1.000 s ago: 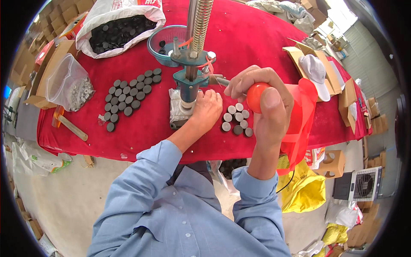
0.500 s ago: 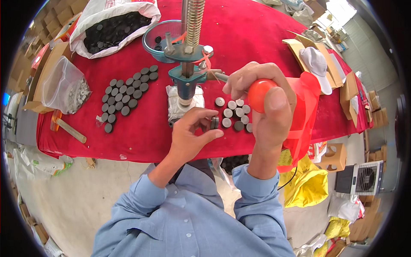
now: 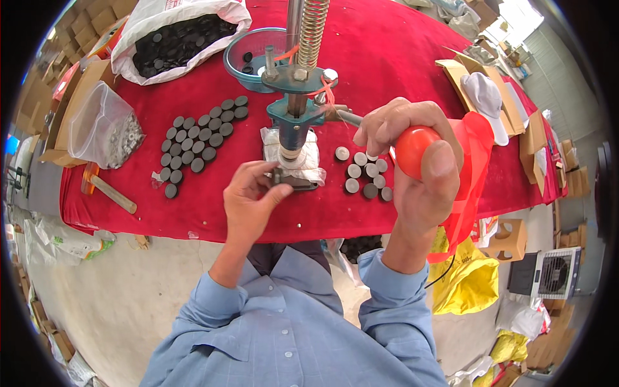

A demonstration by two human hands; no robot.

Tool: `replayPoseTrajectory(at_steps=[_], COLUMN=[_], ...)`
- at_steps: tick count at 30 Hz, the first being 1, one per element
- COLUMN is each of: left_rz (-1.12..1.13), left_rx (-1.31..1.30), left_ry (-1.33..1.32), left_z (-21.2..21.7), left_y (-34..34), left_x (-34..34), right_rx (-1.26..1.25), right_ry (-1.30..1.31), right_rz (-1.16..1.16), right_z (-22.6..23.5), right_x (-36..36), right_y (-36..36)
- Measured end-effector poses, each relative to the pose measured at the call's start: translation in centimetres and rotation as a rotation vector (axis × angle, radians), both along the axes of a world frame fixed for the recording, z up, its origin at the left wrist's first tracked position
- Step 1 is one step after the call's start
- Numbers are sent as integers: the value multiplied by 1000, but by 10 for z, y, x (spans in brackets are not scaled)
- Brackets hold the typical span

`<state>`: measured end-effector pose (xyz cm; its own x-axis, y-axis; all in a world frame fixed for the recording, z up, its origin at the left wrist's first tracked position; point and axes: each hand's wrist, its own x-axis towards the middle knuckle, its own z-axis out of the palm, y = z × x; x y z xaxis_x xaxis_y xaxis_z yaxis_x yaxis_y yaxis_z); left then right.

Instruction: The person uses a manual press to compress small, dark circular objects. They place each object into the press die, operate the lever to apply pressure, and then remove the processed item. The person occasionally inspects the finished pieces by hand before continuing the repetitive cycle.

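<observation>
A small hand press (image 3: 293, 122) is set near the middle of a bench (image 3: 400, 58) covered in red cloth, its column and spring rising upright toward the far edge. A small dark disc (image 3: 277, 175) is pinched between the thumb and fingertips of the left hand (image 3: 251, 200), so that grip is narrow and closed on the piece. The disc is held just in front of the press base, on the near side, beside the white cloth (image 3: 309, 161) wrapped around the foot of the press; the press ram lies just beyond and slightly right of the disc, and the left hand is plainly the nearer one to it. The red ball knob (image 3: 412, 148) of the press lever is wrapped fully by the right hand (image 3: 419, 168), thumb laid over the top; the lever's long axis runs from the knob leftward and away to the press head. A cluster of pale-faced discs (image 3: 364, 174) is laid on the bench between the press and the right hand. Rows of dark discs (image 3: 200, 138) are spread toward the left side, with a bag of dark discs (image 3: 180, 35) at the far left corner, a clear bowl (image 3: 248, 58) behind the press, and a clear bag of small metal parts (image 3: 106, 132) at the left edge.
</observation>
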<state>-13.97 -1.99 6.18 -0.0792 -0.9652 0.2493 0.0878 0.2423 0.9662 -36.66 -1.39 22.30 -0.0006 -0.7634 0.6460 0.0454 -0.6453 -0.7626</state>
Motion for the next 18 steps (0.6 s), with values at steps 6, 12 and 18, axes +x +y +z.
replayPoseTrajectory(at_steps=[6, 12, 18], left_rz=[177, 155, 133], left_rx=[-168, -215, -178], left_ry=[-456, -482, -380], left_z=[-15, -18, -21], left_y=[-34, -51, -59], left_x=[6, -22, -45], right_rx=[11, 25, 15], right_ry=[-14, -18, -39], right_rz=[-11, 0, -8], right_z=[-1, -2, -4], right_x=[0, 0, 1], right_y=[0, 0, 1])
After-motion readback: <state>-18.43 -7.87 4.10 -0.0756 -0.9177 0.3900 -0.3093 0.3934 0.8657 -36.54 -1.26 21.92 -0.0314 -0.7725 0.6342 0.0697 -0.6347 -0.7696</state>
